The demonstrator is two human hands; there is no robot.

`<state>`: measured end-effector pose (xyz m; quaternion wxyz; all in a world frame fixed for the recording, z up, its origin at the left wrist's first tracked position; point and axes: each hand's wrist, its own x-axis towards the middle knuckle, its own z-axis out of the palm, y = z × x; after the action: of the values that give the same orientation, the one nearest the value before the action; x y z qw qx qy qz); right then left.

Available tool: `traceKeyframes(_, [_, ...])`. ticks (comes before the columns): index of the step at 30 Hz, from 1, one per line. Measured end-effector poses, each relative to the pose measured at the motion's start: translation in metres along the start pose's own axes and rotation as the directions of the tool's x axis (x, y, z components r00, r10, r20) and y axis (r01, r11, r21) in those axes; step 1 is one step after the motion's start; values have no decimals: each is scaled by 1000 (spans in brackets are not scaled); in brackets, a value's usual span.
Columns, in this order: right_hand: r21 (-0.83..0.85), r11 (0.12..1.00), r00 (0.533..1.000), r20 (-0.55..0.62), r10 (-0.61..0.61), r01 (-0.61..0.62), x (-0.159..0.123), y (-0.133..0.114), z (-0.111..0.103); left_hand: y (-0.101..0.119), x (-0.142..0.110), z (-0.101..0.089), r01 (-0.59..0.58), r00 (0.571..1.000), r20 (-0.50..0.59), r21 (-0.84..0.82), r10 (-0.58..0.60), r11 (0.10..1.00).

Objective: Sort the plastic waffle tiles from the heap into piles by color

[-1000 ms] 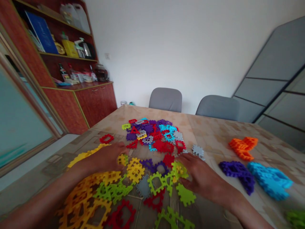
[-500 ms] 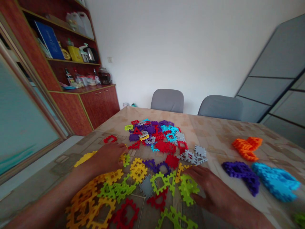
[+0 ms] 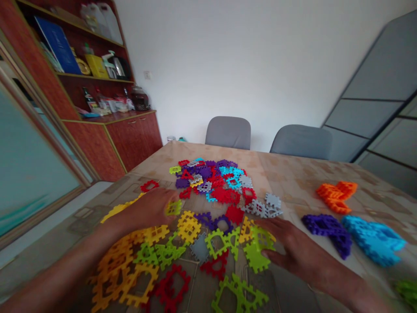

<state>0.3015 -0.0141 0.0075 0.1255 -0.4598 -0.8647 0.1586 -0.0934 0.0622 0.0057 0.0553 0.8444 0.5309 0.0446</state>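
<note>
Over the left part of the table, my left hand (image 3: 154, 208) is closed, with a small lime-green window-shaped interlocking piece (image 3: 173, 208) at its fingertips. My right hand (image 3: 283, 238) has its fingers and thumb around a lime-green toothed frame piece (image 3: 263, 238). Below that frame lies a solid lime-green piece (image 3: 257, 257), and a yellow triangular piece (image 3: 246, 230) is at its left. Between the hands are a yellow piece cluster (image 3: 189, 227), a grey plate (image 3: 200, 248) and a lime-green ring piece (image 3: 216, 243). The fingertips of my right hand are partly hidden.
A mixed pile of red, purple, blue and grey pieces (image 3: 211, 178) sits farther back. Stacked orange (image 3: 337, 196), purple (image 3: 329, 232) and light-blue pieces (image 3: 374, 239) are at the right. Orange-yellow pieces (image 3: 119, 269) lie front left. Two grey chairs (image 3: 228, 132) stand behind the table.
My left hand has risen slightly with the small green piece. The green frame at my right hand has shifted up and right, uncovering more of the solid green piece. The view has tilted slightly.
</note>
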Motion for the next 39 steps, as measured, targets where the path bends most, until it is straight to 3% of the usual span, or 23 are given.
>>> traceKeyframes(5, [13, 1000, 996, -92, 18, -17, 1, 6, -6, 4, 2, -2, -67, 993, -109, -132, 53, 989])
traceKeyframes(10, [79, 997, 984, -174, 27, -13, 3, 0, -2, 33, 0, -6, -147, 973, -206, -212, 103, 966])
traceKeyframes(15, [187, 982, 988, -153, 6, 23, 10, -24, 22, 55, -6, -5, -197, 952, -281, -262, 121, 945])
traceKeyframes(21, [171, 984, 998, -30, -49, 54, 4, -51, 38, 61, -20, -3, -199, 952, -283, -273, 119, 941])
traceKeyframes(27, [112, 956, 962, -45, -268, 271, 2, -72, 85, 64, -25, -8, -228, 916, -381, -248, 121, 942])
traceKeyframes(29, [56, 957, 958, -33, -284, 286, 2, -72, 93, 69, -27, -5, -247, 902, -410, -224, 139, 943])
traceKeyframes(34, [-67, 989, 986, 109, -126, 134, -8, -68, 78, 99, -55, 16, -247, 900, -388, -84, 197, 965])
traceKeyframes(39, [-68, 996, 986, 162, -51, 63, -8, -63, 56, 133, -84, 34, -377, 882, -282, 60, 378, 924])
